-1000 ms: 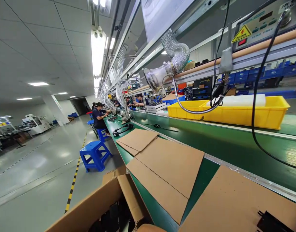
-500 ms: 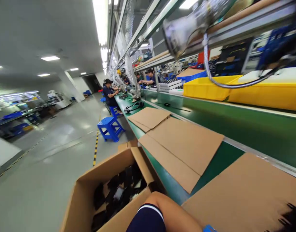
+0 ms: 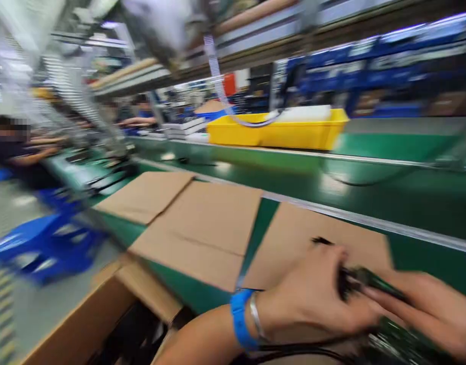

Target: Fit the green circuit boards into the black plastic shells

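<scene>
Motion blurs the whole picture. My left hand [image 3: 316, 294], with a blue band and a thin bracelet at the wrist, reaches in from the bottom and closes on a dark object [image 3: 354, 279] over a cardboard sheet [image 3: 294, 238]. My right hand [image 3: 426, 309] comes in from the lower right and has fingers on the same dark object. A dark green part [image 3: 400, 342] lies under the hands. The fingers are smeared, so the exact grip is unclear.
Flat cardboard sheets [image 3: 202, 223] lie on the green bench [image 3: 370, 187]. An open carton [image 3: 104, 319] with dark parts stands at the bench's left edge. A yellow bin [image 3: 278, 133] sits beyond the belt. Blue stools [image 3: 46, 243] and seated people [image 3: 12, 147] are at left.
The view has swung right and down. My hands, out of view one second ago, are now in view on a dark object. Everything is more blurred.
</scene>
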Demonstrator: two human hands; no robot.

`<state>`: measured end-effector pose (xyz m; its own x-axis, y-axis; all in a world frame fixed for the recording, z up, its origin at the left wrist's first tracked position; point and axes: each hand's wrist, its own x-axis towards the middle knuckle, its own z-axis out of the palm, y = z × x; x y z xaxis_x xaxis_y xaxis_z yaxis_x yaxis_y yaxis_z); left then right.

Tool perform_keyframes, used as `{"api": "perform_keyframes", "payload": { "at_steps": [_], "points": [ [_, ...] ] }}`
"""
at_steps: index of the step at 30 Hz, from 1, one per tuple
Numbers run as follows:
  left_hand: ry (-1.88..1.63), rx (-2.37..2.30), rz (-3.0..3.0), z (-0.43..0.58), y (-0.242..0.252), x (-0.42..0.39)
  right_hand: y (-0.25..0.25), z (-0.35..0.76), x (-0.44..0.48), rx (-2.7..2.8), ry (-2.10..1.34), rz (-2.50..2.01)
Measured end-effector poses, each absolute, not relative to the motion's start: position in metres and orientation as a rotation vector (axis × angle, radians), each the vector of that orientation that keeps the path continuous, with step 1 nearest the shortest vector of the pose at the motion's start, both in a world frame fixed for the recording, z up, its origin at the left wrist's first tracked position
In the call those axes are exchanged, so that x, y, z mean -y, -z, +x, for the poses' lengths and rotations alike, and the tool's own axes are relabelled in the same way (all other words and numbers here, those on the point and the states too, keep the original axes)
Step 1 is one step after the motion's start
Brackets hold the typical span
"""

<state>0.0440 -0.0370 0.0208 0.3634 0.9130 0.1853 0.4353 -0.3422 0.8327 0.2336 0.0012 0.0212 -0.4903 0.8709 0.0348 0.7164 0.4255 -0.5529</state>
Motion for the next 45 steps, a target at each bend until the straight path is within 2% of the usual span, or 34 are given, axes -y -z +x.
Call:
{"api": "perform_keyframes", "payload": {
  "at_steps": [4,5,7,10,12,18,26,36,45],
  "points": [
    [-0.881,-1.315,2.036,0.040,-0.026,-0.004,-0.052,0.253,-0.013,2.204,-1.087,-1.428],
    [-0.853,-1.321,2.050,0.040,-0.026,-0.010,-0.056,0.250,-0.018,2.139,-1.064,-1.454],
    [-0.811,-1.373,2.065,0.042,-0.024,-0.015,-0.057,0.235,-0.022,2.119,-0.790,-1.577],
    [-0.715,-1.428,2.078,0.049,-0.021,-0.018,-0.046,0.211,-0.012,2.369,-0.277,-1.769],
    [-0.617,-1.415,2.098,0.051,-0.018,-0.022,-0.035,0.204,-0.002,2.544,-0.151,-1.773],
    [-0.331,-1.163,2.176,0.033,0.000,-0.037,0.000,0.233,0.000,2.634,-0.445,-1.512],
    [-0.309,-1.070,2.091,0.019,0.034,-0.038,0.019,0.249,-0.022,2.666,-0.578,-1.405],
    [-0.275,-1.209,1.862,0.033,0.044,-0.025,0.036,0.257,-0.028,2.688,-0.509,-1.308],
    [-0.200,-1.141,1.966,0.028,0.035,-0.036,0.043,0.249,-0.026,2.871,-0.083,-1.091]
  ]
}}
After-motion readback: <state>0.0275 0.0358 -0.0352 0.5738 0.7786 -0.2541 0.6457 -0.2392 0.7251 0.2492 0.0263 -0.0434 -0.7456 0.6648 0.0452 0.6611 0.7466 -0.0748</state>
